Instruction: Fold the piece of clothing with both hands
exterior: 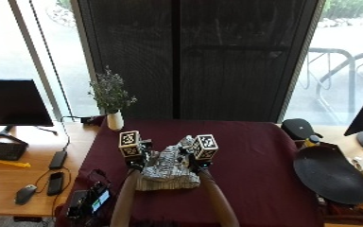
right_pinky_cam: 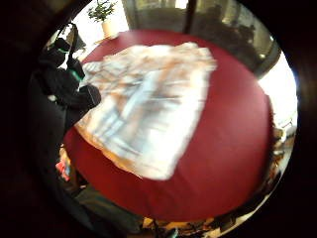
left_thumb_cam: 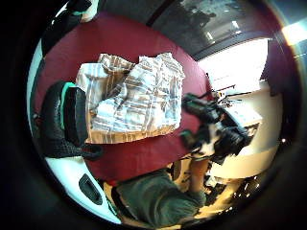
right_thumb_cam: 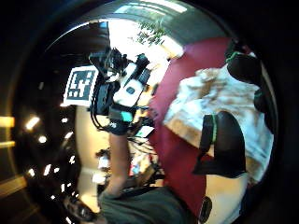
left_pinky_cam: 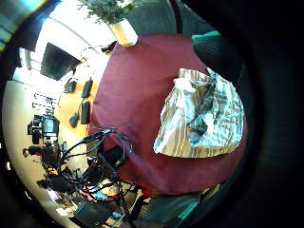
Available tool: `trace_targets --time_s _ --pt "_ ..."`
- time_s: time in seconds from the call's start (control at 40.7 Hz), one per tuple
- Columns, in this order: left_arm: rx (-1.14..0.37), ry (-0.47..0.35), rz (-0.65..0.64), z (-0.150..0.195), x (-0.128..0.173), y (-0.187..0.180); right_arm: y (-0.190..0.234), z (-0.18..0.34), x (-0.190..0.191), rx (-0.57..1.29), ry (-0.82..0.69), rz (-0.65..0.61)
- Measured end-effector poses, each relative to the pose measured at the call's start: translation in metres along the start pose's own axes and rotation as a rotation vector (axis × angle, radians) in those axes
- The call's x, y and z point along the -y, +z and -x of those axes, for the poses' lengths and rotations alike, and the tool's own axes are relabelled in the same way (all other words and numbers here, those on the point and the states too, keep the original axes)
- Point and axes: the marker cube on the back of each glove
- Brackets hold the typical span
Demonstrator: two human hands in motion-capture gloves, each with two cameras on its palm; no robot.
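A striped beige and white garment lies crumpled in a heap on the maroon tablecloth, near the front edge. My left hand is at its left side and my right hand at its right side, both over the heap's far part. The left palm views show the garment lying free on the cloth, with the left fingers spread beside it and holding nothing. In the right thumb side view the right fingers hover spread over the garment.
A white vase with a plant stands at the table's far left corner. A black round object lies at the right edge, and a black device with cables sits at the front left. A wooden desk at left holds a monitor.
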Motion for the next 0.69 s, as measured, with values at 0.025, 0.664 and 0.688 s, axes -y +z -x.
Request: trace_targets --time_s 0.025,0.664,0.688 --pt "0.005 -0.001 -0.002 -0.003 -0.001 -0.001 -0.01 -0.013 -0.001 -0.07 0.029 0.022" --pt "0.038 0.089 0.016 -0.068 -0.019 0.007 -0.132 -0.122 -0.055 -0.425 0.388 -0.098" --pt "0.039 0.088 0.017 -0.068 -0.02 0.006 -0.131 -0.122 -0.055 -0.424 0.387 -0.096"
